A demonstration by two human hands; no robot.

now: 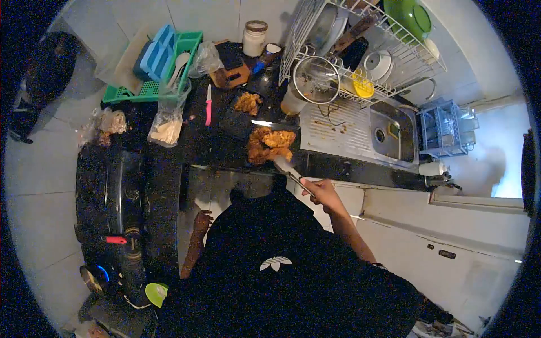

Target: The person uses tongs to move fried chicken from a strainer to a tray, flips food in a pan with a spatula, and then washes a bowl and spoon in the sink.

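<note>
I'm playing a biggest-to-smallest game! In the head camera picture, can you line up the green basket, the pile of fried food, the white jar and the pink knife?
1. green basket
2. pile of fried food
3. white jar and pink knife: too alike to rank.

1. I see a green basket (147, 90) at the back left of the dark bench (214, 149), with a blue tray (158, 52) leaning in it.
2. A pink-handled knife (208, 105) lies on the bench just right of the basket.
3. A clear bag (167, 125) of pale food sits in front of the basket.
4. A lidded jar (255, 38) stands against the wall tiles.
5. A white wire dish rack (360, 50) holds a green bowl (410, 17), a yellow item (364, 88) and a white cup (378, 63).
6. A steel sink (394, 135) lies below the rack.
7. A black stove (115, 191) sits at the left, with a red-handled tool (115, 240) on it.
</note>
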